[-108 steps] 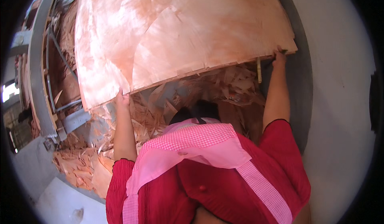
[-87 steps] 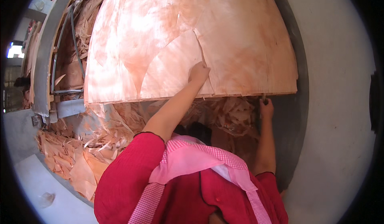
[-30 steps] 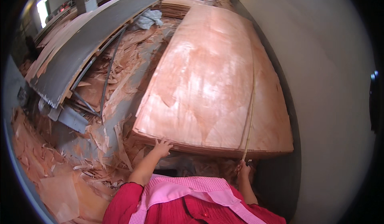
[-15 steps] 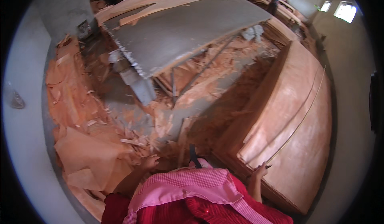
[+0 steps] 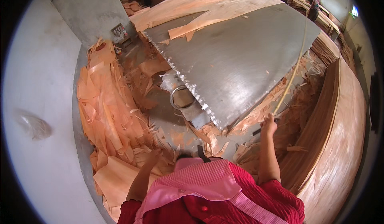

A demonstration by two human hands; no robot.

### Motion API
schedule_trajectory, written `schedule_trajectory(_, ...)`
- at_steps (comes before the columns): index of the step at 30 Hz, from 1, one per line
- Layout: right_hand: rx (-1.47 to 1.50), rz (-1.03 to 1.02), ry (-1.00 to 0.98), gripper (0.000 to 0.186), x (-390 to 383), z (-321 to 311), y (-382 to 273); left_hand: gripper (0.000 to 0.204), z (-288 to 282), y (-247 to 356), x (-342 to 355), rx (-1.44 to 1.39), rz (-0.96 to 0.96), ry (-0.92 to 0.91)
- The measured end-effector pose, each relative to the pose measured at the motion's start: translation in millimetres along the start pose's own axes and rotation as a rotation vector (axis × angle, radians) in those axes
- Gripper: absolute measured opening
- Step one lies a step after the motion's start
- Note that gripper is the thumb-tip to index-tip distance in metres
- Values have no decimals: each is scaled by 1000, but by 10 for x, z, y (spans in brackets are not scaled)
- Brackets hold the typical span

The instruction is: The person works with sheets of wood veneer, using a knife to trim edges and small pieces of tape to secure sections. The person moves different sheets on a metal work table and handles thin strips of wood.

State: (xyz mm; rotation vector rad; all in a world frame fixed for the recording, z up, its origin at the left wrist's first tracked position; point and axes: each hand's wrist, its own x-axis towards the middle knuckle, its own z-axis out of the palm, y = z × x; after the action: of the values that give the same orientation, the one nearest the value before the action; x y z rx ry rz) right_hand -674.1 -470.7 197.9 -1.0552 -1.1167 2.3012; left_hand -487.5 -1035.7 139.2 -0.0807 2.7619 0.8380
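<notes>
Head view: grey-topped table (image 5: 240, 64) stands at centre; stacked veneer sheets (image 5: 336, 152) lie right, veneer scraps (image 5: 106, 116) left. Long, thin stick (image 5: 289, 84) slants up past the table's right edge, its lower end clasped in the right hand (image 5: 269, 124); the left hand (image 5: 153, 156), well apart, is blurred, grip cannot be told

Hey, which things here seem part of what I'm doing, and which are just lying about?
Probably in use:
- long thin stick, held in the right hand
- stacked wood sheets, at right

Seemingly lying about:
- wood scraps, on the floor at left
- crumpled see-through thing, against the pale surface at left
</notes>
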Motion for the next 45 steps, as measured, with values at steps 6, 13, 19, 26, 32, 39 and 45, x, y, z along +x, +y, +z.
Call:
schedule_trajectory(6, 85, 120, -106, 19, -129, 2052, 798, 25, -316, -1877, -382, 36, -461, 14)
schedule_trajectory(13, 67, 113, -98, 23, -317, 4023, 2165, 28, -2236, -1828, 2312, 13, -247, 63)
schedule_trajectory(19, -115, 127, -375, 29, -799, 5609, 3070, 37, -3020, -487, 4814, -775, 121, -345)
schedule_trajectory(26, -941, -94, -485, 25, 74, 6531, 2868, 37, -3559, -248, 6744, -783, -110, -906)
schedule_trajectory(32, -1404, -772, -492, 37, 1246, 8123, 2759, 14, -4763, -294, 8052, -619, -47, -550)
schedule_trajectory(39, -1837, -296, -446, 31, 1786, 8566, 2802, 14, -5076, -715, 9936, -359, 95, -338)
schedule_trajectory(45, -1360, -455, -65, 29, 1297, 9189, 2464, 21, -4901, -1295, 10874, -517, 81, -496)
